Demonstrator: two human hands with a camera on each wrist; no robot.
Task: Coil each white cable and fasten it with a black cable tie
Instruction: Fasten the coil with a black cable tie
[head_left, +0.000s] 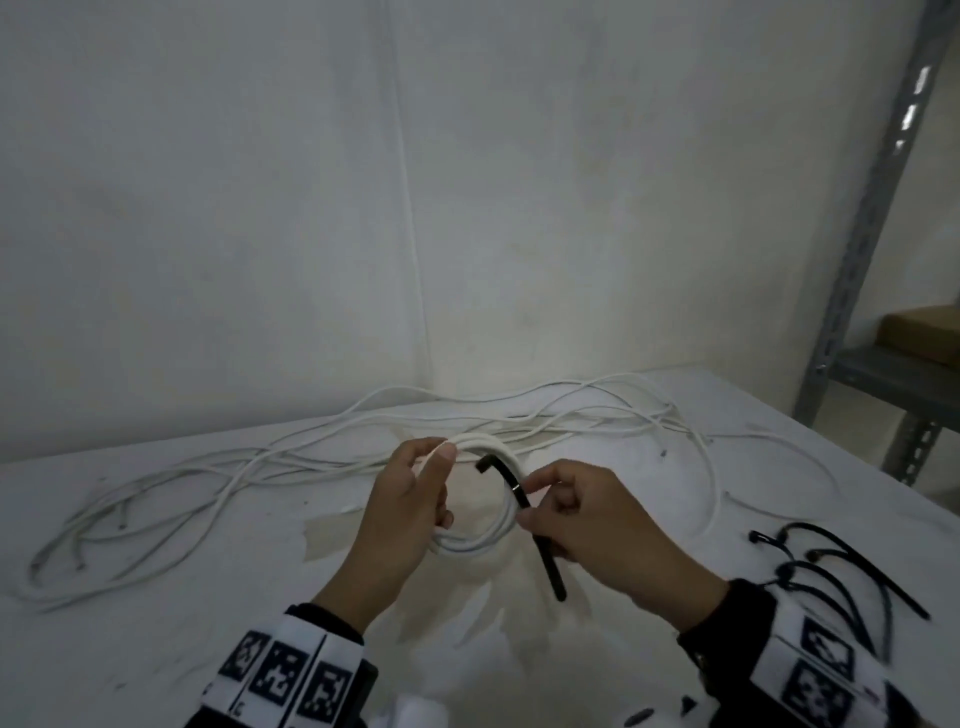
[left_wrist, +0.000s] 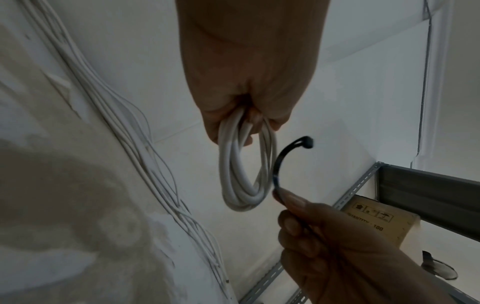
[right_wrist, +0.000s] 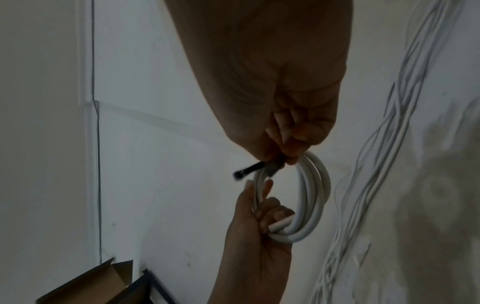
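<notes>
Head: left hand (head_left: 410, 499) grips small coiled white round cable (head_left: 475, 543) above white table (head_left: 156, 623); right hand (head_left: 597, 525) pinches black plastic cable tie (head_left: 519, 499) against coil.
Left wrist: tie curves beside coil, unfastened.
Right wrist: same grips, coil between hands.

1. The left hand (head_left: 410, 499) is raised above the table, thumb uppermost, its fingers curled around one side of the coiled white cable (head_left: 480, 540).
2. The right hand (head_left: 587, 525) faces it from the other side, thumb and forefinger pinching a black cable tie (head_left: 524, 506) against the coil.
3. Both forearms reach forward, wearing dark sleeves with marker-printed wrist bands.
</notes>
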